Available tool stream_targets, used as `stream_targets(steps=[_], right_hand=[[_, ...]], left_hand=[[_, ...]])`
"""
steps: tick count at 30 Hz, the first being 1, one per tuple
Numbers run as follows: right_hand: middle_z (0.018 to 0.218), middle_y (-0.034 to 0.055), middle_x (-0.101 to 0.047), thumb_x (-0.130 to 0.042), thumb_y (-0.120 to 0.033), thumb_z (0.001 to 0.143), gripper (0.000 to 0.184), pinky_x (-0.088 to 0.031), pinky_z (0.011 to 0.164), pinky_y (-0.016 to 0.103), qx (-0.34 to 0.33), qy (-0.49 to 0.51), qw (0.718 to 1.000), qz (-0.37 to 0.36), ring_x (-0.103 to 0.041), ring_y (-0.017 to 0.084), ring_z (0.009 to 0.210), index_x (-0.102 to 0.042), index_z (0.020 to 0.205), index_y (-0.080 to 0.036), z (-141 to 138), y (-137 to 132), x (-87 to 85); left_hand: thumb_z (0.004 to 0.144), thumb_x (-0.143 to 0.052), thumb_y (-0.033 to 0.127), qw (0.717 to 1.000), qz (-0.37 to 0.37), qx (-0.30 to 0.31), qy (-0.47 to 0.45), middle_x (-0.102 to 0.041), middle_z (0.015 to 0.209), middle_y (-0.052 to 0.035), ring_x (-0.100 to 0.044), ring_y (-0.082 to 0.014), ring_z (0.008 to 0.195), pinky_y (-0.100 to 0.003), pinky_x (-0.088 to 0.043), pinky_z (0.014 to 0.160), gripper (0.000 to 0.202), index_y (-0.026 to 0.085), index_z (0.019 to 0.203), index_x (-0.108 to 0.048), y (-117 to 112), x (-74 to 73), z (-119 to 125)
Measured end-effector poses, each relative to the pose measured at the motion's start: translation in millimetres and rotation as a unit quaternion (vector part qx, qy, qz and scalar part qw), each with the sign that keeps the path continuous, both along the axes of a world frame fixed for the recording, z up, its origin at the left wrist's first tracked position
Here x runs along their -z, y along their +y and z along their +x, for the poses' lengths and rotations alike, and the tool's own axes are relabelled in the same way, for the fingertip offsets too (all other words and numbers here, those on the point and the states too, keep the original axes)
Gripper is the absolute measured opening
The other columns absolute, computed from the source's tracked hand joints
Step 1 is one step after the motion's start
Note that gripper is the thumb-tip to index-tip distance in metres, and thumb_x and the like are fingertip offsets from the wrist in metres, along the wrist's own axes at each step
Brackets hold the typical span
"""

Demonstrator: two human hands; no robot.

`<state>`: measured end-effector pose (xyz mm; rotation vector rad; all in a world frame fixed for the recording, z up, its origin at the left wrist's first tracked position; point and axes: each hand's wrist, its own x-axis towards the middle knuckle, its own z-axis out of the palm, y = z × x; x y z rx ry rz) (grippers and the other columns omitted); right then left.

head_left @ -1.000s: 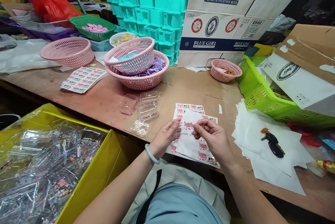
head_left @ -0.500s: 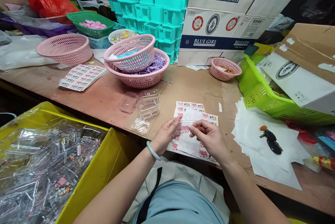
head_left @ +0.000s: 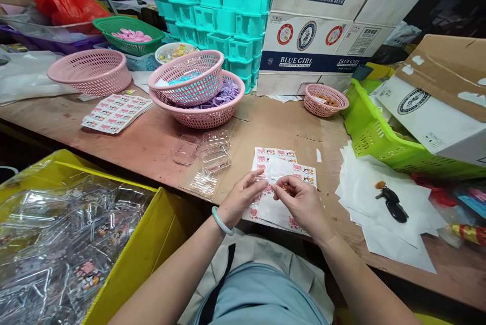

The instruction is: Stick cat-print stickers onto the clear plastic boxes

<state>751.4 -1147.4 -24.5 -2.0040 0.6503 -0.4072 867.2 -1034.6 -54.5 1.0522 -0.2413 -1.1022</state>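
Observation:
My left hand and my right hand meet over a sticker sheet near the table's front edge. Between their fingertips they pinch a small clear plastic box with something small and orange-brown inside. Both hands are closed on it. A pale green bangle sits on my left wrist. Several empty clear boxes lie on the table just left of my hands.
Stacked pink baskets hold purple and blue pieces. Another sticker sheet lies at left. A yellow bin of clear boxes stands at lower left. White backing papers with a black key fob, a lime crate and a small pink basket are at right.
My hands have drawn slightly closer together on the clear box. The view has shifted a little; nothing else has moved.

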Motion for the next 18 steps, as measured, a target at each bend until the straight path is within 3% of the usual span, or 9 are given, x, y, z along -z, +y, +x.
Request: stream_targets(steps=[5,8,11,13,16,18], right_hand=[[0.060,-0.0005,-0.063,-0.057,-0.045,0.084,0.026,-0.037,0.050,0.024,0.023,0.030,0.986,-0.160,-0.052,0.012,0.048,-0.060,0.073,-0.021,-3,1,-0.4],[0.062,0.0004,-0.062,-0.061,-0.052,0.078,0.035,-0.042,0.053,0.026,0.115,0.014,0.968,-0.224,-0.054,0.014,0.051,-0.059,0.093,-0.021,-9,-9,4.0],[0.095,0.0095,-0.066,-0.068,-0.058,0.069,0.073,-0.050,0.059,0.030,0.187,-0.029,0.972,-0.139,-0.062,0.020,0.071,-0.041,0.126,-0.021,-11,-17,7.9],[0.115,0.0133,-0.061,-0.071,-0.058,0.066,0.086,-0.053,0.066,0.032,0.156,-0.036,0.986,-0.038,-0.063,0.022,0.086,-0.031,0.134,-0.024,-9,-17,8.9],[0.102,0.0074,-0.065,-0.064,-0.056,0.075,0.073,-0.053,0.074,0.034,0.070,-0.045,0.991,0.107,-0.064,0.020,0.084,-0.033,0.134,-0.025,-5,-12,8.1],[0.091,0.0040,-0.066,-0.055,-0.054,0.083,0.058,-0.053,0.078,0.035,0.024,-0.056,0.985,0.162,-0.064,0.019,0.083,-0.038,0.130,-0.024,-6,-9,7.5]], left_hand=[[0.065,-0.079,0.024,0.999,-0.022,-0.002,-0.035,-0.063,0.116,-0.0097,-0.057,-0.0219,0.108,-0.032,-0.042,0.093,0.056,0.020,0.118,-0.062,-1,1.5,-2],[0.068,-0.077,0.028,0.997,-0.019,-0.030,-0.068,-0.066,0.111,-0.0104,-0.060,-0.0217,0.101,-0.032,-0.045,0.088,0.057,0.019,0.121,-0.059,-2,4.2,-3],[0.071,-0.075,0.032,0.996,-0.021,-0.037,-0.072,-0.065,0.113,-0.0112,-0.061,-0.0218,0.100,-0.032,-0.047,0.085,0.059,0.020,0.125,-0.056,-2,1.1,-5],[0.072,-0.074,0.031,0.997,-0.027,-0.030,-0.065,-0.064,0.115,-0.0117,-0.060,-0.0225,0.103,-0.033,-0.046,0.088,0.059,0.019,0.127,-0.054,0,-5.2,-7],[0.072,-0.074,0.030,0.998,-0.025,-0.014,-0.056,-0.064,0.115,-0.0112,-0.059,-0.0239,0.107,-0.034,-0.046,0.092,0.059,0.019,0.126,-0.055,5,-15.2,-10],[0.072,-0.074,0.030,0.998,-0.020,-0.006,-0.051,-0.064,0.114,-0.0110,-0.060,-0.0246,0.106,-0.035,-0.047,0.091,0.056,0.019,0.124,-0.056,10,-18.2,-12]])
